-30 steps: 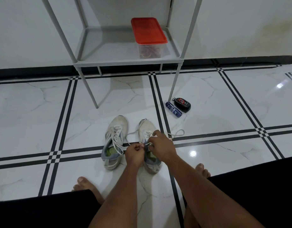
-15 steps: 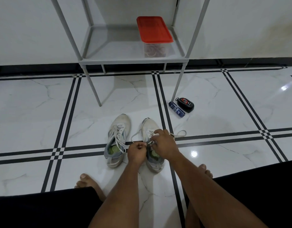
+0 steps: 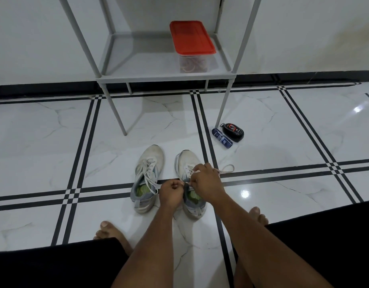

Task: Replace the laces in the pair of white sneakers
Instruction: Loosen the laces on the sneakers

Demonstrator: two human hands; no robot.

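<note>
Two white sneakers stand side by side on the tiled floor, toes pointing away from me. The left sneaker [image 3: 148, 175] is laced, its white lace ends lying loose over its side. My left hand [image 3: 171, 191] is curled tight beside the right sneaker [image 3: 185, 163], pinching a lace end. My right hand [image 3: 206, 183] covers that shoe's tongue and pinches the white lace [image 3: 226, 169], whose loop trails onto the floor to the right. The eyelets under my hands are hidden.
A grey metal shelf rack [image 3: 165, 76] stands ahead, with a red-lidded clear box [image 3: 191, 38] on its shelf. A blue tube [image 3: 222, 138] and a black shoe-polish container [image 3: 233, 132] lie by its right leg. My bare feet [image 3: 111, 231] flank the shoes.
Both hands have stayed on the right sneaker's lace, drawing closer together over the tongue. The slack lace to the left of that shoe is gone. The camera has tilted slightly.
</note>
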